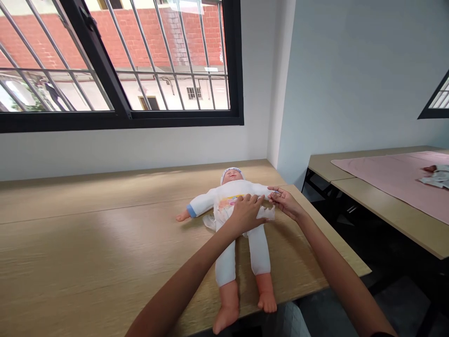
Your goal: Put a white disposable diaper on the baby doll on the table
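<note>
A baby doll (pixel 224 276) lies on its back on the wooden table (pixel 87 262), its head toward the window wall and its feet toward me. It has a white suit with a blue cuff and a white headband. A white diaper (pixel 219 217) with a coloured print on its front wraps the doll's middle, and its side flaps stick out. My left hand (pixel 247 213) rests flat on the diaper's front, fingers spread. At the end of the doll's arm on the right, my right hand (pixel 286 203) has its fingers pinched together beside the cuff; what they grip is hidden.
Beyond a gap on the right stands another table (pixel 382 201) with a pink cloth (pixel 396 173) and part of a clothed object (pixel 437 175) on it. A barred window (pixel 168 61) is in the wall behind the doll. The near table's right edge is close to my right forearm.
</note>
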`<state>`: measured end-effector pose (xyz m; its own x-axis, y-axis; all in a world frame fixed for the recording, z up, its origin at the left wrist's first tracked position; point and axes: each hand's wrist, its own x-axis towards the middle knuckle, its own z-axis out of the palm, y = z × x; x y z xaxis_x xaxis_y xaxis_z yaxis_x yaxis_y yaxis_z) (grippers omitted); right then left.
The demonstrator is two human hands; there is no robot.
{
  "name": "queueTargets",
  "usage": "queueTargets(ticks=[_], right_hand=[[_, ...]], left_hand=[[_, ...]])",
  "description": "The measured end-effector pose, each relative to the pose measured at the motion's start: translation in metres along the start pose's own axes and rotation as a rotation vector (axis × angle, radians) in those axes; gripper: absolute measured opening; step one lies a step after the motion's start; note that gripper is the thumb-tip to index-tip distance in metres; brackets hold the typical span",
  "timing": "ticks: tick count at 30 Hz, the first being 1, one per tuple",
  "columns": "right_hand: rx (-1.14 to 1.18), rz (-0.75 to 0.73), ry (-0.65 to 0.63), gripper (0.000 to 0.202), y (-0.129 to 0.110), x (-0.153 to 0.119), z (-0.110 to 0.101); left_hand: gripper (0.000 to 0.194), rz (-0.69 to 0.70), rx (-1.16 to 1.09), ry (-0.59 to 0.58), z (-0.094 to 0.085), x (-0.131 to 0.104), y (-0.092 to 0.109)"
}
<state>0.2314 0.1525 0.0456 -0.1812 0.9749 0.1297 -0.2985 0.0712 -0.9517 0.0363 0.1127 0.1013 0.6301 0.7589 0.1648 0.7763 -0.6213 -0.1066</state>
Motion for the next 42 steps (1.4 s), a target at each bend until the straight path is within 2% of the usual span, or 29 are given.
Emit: queueTargets(ticks=[3,6,8,10,13,15,19,22,25,28,31,33,35,37,42], right_hand=[[-0.185,-0.022,0.034,0.047,0.001,0.003,-0.009],[-0.525,-0.023,0.059,0.046,0.004,0.006,-0.026],[-0.711,0.047,-0.019,0.046,0.006,0.008,-0.038],[-0.787,0.140,-0.179,0.050,0.009,0.007,-0.047],[-0.805,0.205,-0.364,0.059,0.012,0.006,-0.049],[-0.834,0.220,-0.409,0.050,0.013,0.006,-0.043],[-0.909,0.136,-0.374,0.020,0.015,0.006,-0.027],[-0.926,0.081,-0.265,0.011,0.016,0.006,-0.020],[-0.918,0.109,-0.159,0.015,0.015,0.007,-0.020],[-0.887,0.098,-0.130,0.020,0.012,0.006,-0.025],[-0.840,0.053,-0.261,0.037,0.005,0.003,-0.031],[-0.824,0.105,-0.422,0.055,0.001,-0.001,-0.032],[-0.823,0.187,-0.535,0.061,-0.001,-0.004,-0.031],[-0.837,0.214,-0.560,0.063,0.000,-0.006,-0.028],[-0.911,0.092,-0.552,0.070,0.014,-0.004,-0.018]], left_hand=[[0.059,0.003,0.013,0.013,0.002,0.000,0.000],[0.051,0.004,0.021,0.021,0.002,0.000,0.001],[0.049,0.000,0.028,0.028,0.003,0.000,0.003],[0.047,-0.002,0.035,0.033,0.004,0.000,0.005],[0.044,0.004,0.046,0.037,0.006,0.000,0.007],[0.042,0.006,0.050,0.037,0.007,0.000,0.007],[0.035,0.012,0.051,0.065,0.009,-0.001,0.007],[0.035,0.030,0.083,0.098,0.010,-0.001,0.009],[0.037,0.132,0.150,0.147,0.014,-0.001,0.011],[0.038,0.256,0.186,0.202,0.018,-0.001,0.011],[0.040,0.285,0.148,0.205,0.021,0.001,0.009],[0.040,0.278,0.098,0.169,0.021,0.002,0.008],[0.040,0.275,0.060,0.126,0.019,0.002,0.007],[0.036,0.275,0.048,0.104,0.017,0.003,0.007],[0.018,0.276,-0.004,0.089,0.018,0.005,0.006]])
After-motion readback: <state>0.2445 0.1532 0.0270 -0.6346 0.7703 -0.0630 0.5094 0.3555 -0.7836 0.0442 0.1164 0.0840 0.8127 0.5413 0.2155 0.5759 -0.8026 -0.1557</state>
